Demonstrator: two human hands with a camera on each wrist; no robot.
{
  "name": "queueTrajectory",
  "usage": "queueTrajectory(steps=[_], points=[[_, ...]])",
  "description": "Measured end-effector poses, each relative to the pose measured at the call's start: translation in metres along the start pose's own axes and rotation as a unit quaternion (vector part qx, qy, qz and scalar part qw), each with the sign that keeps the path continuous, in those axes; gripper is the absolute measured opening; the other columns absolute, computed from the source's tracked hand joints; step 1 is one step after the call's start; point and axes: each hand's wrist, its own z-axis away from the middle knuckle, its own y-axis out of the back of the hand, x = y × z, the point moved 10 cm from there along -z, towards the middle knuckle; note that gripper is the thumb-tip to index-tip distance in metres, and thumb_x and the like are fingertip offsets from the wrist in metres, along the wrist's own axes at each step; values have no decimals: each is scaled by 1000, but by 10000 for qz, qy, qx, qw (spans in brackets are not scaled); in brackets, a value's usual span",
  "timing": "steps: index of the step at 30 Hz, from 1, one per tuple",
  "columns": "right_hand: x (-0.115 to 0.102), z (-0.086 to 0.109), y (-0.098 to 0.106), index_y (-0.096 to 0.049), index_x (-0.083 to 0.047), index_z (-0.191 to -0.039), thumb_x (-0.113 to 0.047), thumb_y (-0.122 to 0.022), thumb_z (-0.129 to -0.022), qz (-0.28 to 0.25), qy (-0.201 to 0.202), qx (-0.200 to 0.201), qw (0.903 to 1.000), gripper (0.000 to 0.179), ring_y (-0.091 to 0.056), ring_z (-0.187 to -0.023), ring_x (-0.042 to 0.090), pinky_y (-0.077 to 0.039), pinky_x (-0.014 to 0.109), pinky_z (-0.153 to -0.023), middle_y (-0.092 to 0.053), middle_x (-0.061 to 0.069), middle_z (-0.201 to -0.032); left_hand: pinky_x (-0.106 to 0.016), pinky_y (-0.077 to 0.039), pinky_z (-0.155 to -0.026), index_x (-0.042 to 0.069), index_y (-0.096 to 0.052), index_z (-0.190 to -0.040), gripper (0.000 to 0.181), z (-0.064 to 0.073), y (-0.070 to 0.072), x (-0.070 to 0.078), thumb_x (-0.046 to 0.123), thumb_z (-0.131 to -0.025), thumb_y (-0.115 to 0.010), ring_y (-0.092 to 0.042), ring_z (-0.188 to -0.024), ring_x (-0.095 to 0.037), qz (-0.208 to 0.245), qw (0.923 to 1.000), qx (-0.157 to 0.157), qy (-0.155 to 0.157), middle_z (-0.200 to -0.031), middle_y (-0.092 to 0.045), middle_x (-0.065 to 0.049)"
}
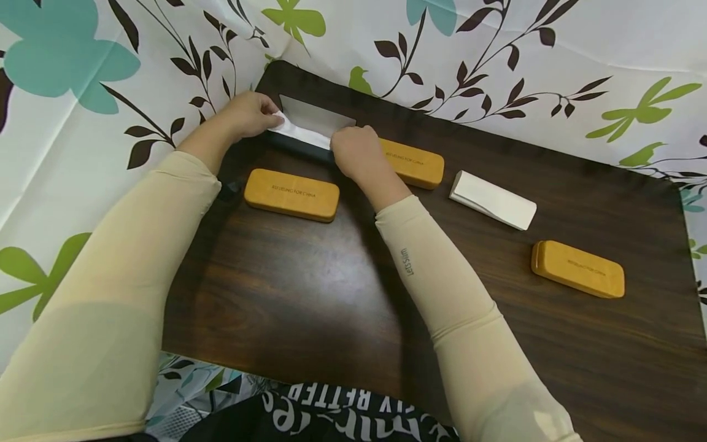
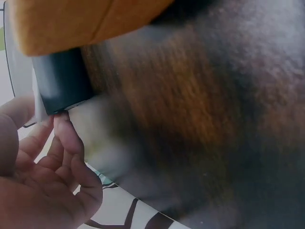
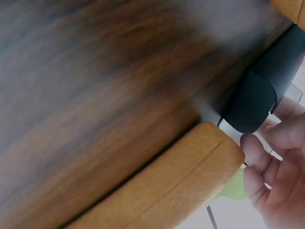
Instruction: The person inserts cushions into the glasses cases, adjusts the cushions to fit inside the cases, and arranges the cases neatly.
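Observation:
A dark eyeglass case [image 1: 298,146] lies open near the back left of the table, its light grey lid lining [image 1: 315,116] facing me. Along its opening stretches a white cloth [image 1: 302,133]. My left hand [image 1: 248,115] pinches the cloth's left end between thumb and fingers. At the other end, my right hand [image 1: 356,153] grips the cloth with curled fingers, its fingertips hidden in the head view. In the left wrist view, fingertips sit right at the end of the dark case [image 2: 64,81]. The right wrist view has fingers at its opposite end [image 3: 250,105].
One yellow case [image 1: 291,195] lies in front of the dark case. Another yellow case [image 1: 414,162] sits just right of my right hand. Farther right are a white case [image 1: 493,200] and a third yellow case [image 1: 579,269]. A patterned curtain [image 1: 497,61] borders the wooden table.

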Motion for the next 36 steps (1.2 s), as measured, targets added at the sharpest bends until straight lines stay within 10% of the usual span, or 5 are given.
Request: queueTrajectory(steps=[10, 20, 28, 31, 36], points=[[4, 2, 1, -72, -17, -124, -10, -47, -106, -318, -93, 46, 9994, 32, -66, -107, 31, -48, 43, -91, -70, 8, -120, -47, -40, -100, -2, -56, -135, 39, 3, 2, 11, 23, -106, -52, -46, -118, -33, -132, 9968, 328, -717, -129, -51, -22], [6, -1, -5, -72, -25, -126, -10, -44, -107, -225, -58, -111, 9997, 37, -65, -106, 31, -42, 41, -90, -71, 9, -118, -62, -41, -97, -1, -74, -111, 44, 20, -11, 45, 36, -107, -51, -60, -102, -39, -2459, 9435, 203, -2212, -105, -70, -21], [17, 17, 47, -67, -7, -126, -11, -45, -105, -500, -395, 2298, 9712, 31, -57, -112, 31, -47, 40, -88, -63, 12, -122, -66, -35, -105, -2, -71, -117, 42, 34, 3, 57, 34, -107, -53, -50, -124, -40, -2528, 9276, 952, -2583, -128, -62, -21], [19, 9, 35, -41, -5, -153, -35, -42, -109, -604, -550, 1529, 9849, 53, -42, -140, 32, -35, 43, -115, -44, 14, -154, -65, -32, -110, 1, -55, -140, 54, 36, 11, 62, 37, -101, -64, -38, -140, -40, -2372, 9278, 1193, -2620, -151, -45, -18], [11, 4, 7, -1, -5, -162, -69, -44, -97, -778, -401, 150, 9960, 101, -16, -154, 30, -9, 55, -124, -13, 12, -169, -76, -1, -113, 16, 4, -164, 128, 21, -11, 57, 51, -78, -85, 5, -155, -36, -2853, 9343, -9, -2136, -171, 4, -8]])
